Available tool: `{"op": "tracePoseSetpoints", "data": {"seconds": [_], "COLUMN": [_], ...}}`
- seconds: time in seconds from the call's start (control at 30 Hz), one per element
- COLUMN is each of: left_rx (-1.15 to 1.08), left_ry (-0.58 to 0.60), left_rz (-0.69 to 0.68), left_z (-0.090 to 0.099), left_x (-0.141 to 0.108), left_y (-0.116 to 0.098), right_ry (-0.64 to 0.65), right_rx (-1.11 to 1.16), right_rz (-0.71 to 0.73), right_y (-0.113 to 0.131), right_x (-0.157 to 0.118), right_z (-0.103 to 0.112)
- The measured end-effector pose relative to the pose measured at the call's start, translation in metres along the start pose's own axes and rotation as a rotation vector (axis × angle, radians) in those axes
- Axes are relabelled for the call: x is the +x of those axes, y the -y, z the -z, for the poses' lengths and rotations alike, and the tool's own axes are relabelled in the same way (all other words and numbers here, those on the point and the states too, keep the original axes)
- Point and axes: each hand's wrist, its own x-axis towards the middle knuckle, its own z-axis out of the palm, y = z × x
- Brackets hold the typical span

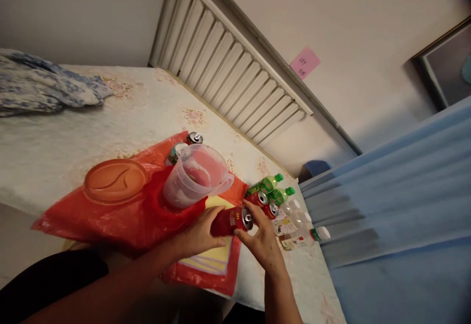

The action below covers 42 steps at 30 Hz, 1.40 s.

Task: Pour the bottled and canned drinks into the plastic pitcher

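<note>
A red can [226, 222] is held tilted between both hands over a yellow cloth [211, 260]. My left hand [198, 233] wraps round its bottom end. The fingers and thumb of my right hand [259, 238] grip the top end, by the silver lid. Just behind the can, a clear plastic pitcher [180, 184] with a handle stands on a red plastic sheet [106, 221]. An orange round lid [115, 181] lies left of the pitcher. Two more cans, one dark [195, 138] and one light [176, 152], are behind it.
Green-capped bottles [281, 195], red cans [271, 210] and clear bottles [294, 240] stand grouped at the right of the flowered tablecloth [154, 103]. Patterned fabric [47, 86] lies at the back left. A white radiator [228, 59] and a blue curtain [397, 191] border the table.
</note>
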Motion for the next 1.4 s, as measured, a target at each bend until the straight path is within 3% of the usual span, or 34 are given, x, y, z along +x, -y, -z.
{"op": "tracePoseSetpoints", "data": {"seconds": [0.23,0.63,0.83,1.0,1.23,1.4], "left_rx": [0.072,-0.022,0.030,-0.005,-0.077,-0.123], "left_ry": [-0.040,-0.032,-0.044,-0.002,0.073,0.150], "left_rz": [-0.042,-0.040,-0.041,-0.041,0.005,0.082], "left_z": [0.004,0.010,0.009,0.009,0.016,0.024], "left_x": [-0.002,-0.003,-0.004,-0.007,-0.014,-0.021], "left_y": [-0.011,-0.012,-0.010,-0.012,-0.019,-0.022], "right_ry": [-0.076,-0.038,-0.112,-0.165,-0.148,-0.257], "right_rx": [0.080,0.265,0.246,0.273,0.364,0.544], "right_rz": [-0.073,-0.079,-0.132,-0.173,-0.210,-0.249], "right_y": [0.006,0.008,0.011,0.007,0.000,-0.020], "right_x": [-0.007,-0.014,-0.014,-0.013,-0.009,0.019], "right_z": [-0.027,-0.024,-0.030,-0.035,-0.033,-0.034]}}
